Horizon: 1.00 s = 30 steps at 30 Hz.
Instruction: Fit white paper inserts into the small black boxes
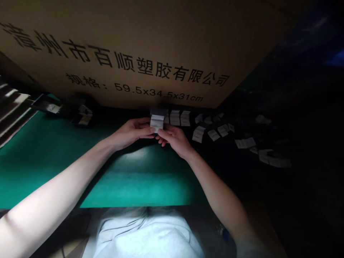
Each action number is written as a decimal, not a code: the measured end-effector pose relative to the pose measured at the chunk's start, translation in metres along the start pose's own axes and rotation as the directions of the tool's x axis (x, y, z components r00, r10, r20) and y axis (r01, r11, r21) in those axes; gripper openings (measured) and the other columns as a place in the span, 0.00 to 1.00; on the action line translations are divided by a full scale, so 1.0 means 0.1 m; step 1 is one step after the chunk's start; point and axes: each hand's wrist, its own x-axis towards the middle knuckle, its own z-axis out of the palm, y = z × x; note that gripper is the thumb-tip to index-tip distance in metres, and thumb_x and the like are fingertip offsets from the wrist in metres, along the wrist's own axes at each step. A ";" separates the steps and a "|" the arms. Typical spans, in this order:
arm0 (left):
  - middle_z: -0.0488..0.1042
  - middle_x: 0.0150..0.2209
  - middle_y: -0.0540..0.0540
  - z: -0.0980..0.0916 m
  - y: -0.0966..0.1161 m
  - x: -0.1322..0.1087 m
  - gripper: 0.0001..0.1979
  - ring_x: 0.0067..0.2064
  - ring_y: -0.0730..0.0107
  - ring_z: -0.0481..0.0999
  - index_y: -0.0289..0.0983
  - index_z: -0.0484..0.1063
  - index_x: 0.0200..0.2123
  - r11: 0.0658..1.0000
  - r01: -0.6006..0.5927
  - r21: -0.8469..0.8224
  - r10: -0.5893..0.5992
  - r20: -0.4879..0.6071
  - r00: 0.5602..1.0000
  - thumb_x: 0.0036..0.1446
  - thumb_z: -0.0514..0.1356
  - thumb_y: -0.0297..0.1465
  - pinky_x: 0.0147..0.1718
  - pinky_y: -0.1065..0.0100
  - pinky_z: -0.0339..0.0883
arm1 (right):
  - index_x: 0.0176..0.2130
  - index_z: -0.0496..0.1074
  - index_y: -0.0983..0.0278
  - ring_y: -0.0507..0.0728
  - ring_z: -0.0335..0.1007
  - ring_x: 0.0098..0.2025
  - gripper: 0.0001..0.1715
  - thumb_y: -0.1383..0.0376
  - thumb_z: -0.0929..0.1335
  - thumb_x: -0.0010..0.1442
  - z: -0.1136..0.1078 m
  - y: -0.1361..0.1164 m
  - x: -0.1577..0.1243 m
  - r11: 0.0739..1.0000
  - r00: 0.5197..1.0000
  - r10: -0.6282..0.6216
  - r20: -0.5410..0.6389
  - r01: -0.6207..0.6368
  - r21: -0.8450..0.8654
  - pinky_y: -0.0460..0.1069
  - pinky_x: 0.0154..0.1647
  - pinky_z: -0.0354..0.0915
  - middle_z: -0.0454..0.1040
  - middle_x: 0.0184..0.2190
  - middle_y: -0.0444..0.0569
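Observation:
My left hand (131,133) and my right hand (172,138) meet at the middle of the view, their fingertips pinching a small folded white paper label (157,122) from both sides. A dark grey part (157,111) rises behind the label, and I cannot tell whether it is joined to it. Just right of my hands, similar white labels (179,118) stand in a row on the dark tabletop. More labels (213,134) lie scattered further right.
A large cardboard carton (134,53) printed with black Chinese text and dimensions stands at the back. A green work mat (139,182) covers the table in front of me. Dark objects (82,116) and a striped stack (13,111) sit at the left.

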 end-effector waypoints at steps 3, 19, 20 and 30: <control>0.87 0.47 0.39 0.01 -0.01 0.00 0.26 0.47 0.54 0.88 0.38 0.84 0.51 1.000 -0.014 -0.009 0.014 -0.011 1.000 0.49 0.79 0.37 0.52 0.57 0.83 | 0.44 0.77 0.62 0.51 0.73 0.29 0.30 0.44 0.78 0.53 0.01 0.00 0.00 1.000 1.000 -0.007 0.001 0.007 0.004 0.46 0.29 0.71 0.79 0.30 0.44; 0.86 0.45 0.38 0.02 -0.01 0.01 0.16 0.47 0.54 0.87 0.34 0.85 0.43 0.993 0.002 -0.119 -0.005 -0.025 1.000 0.55 0.76 0.36 0.47 0.62 0.85 | 0.44 0.77 0.62 0.52 0.77 0.33 0.27 0.46 0.78 0.54 0.03 -0.04 -0.01 1.000 1.000 0.009 -0.009 -0.009 0.004 0.46 0.31 0.73 0.79 0.32 0.44; 0.86 0.45 0.38 0.03 -0.01 0.01 0.15 0.47 0.54 0.87 0.34 0.85 0.43 0.993 0.006 -0.116 -0.011 -0.037 0.999 0.55 0.76 0.35 0.46 0.62 0.85 | 0.44 0.77 0.62 0.52 0.77 0.33 0.27 0.46 0.78 0.55 0.03 -0.04 -0.01 1.000 1.000 0.009 -0.015 -0.009 0.008 0.46 0.32 0.74 0.80 0.33 0.45; 0.86 0.44 0.37 0.03 0.02 -0.01 0.11 0.47 0.54 0.87 0.33 0.85 0.43 0.997 0.003 -0.077 -0.006 -0.041 0.999 0.58 0.72 0.31 0.46 0.59 0.84 | 0.45 0.77 0.61 0.53 0.77 0.36 0.21 0.50 0.75 0.58 0.04 0.03 0.04 1.000 0.990 -0.025 -0.141 0.027 0.015 0.46 0.33 0.75 0.81 0.38 0.46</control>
